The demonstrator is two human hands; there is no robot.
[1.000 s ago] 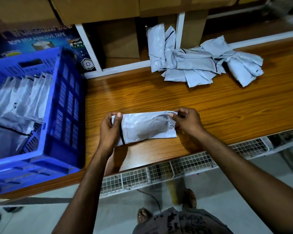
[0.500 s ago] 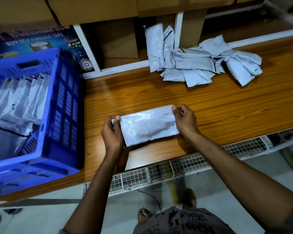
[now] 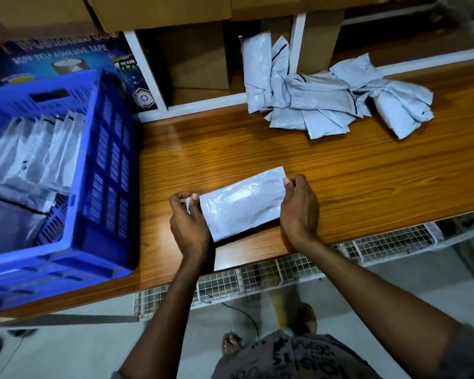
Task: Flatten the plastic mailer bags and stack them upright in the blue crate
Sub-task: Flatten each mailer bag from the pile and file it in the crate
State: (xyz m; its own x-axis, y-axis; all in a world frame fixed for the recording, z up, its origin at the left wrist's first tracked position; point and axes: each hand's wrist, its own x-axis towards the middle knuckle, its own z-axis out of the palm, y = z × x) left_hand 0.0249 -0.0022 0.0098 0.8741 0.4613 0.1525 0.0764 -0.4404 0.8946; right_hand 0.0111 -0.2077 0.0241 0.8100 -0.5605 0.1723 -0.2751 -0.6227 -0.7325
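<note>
1. The left hand (image 3: 188, 222) holds the near-left end of a flat, rectangular grey plastic mailer bag (image 3: 244, 203). Its grip is narrowed to a pinch, with the thumb and curled fingers on the bag's short edge.
2. The right hand (image 3: 298, 206) holds the opposite end. Its grip is just as narrow, the thumb tip and fingers closed on the far-right corner.
3. The bag stretches between both hands over the front of the brown wood-grain tabletop (image 3: 367, 173), slanted so its right end lies farther from the person. A dark shadow runs along its near edge, and I cannot tell whether it touches the wood.
4. A blue slatted plastic crate (image 3: 104, 187) stands on the left end of the tabletop, near the left hand but apart from it. Inside it, a row of grey bags (image 3: 47, 149) stands on edge.
5. A heap of crumpled grey plastic mailer bags (image 3: 326, 105) lies at the back right of the tabletop, well apart from both hands. Some of them lean against a white shelf frame (image 3: 298, 31).
6. A brown cardboard box (image 3: 197, 58) sits behind that frame.
</note>
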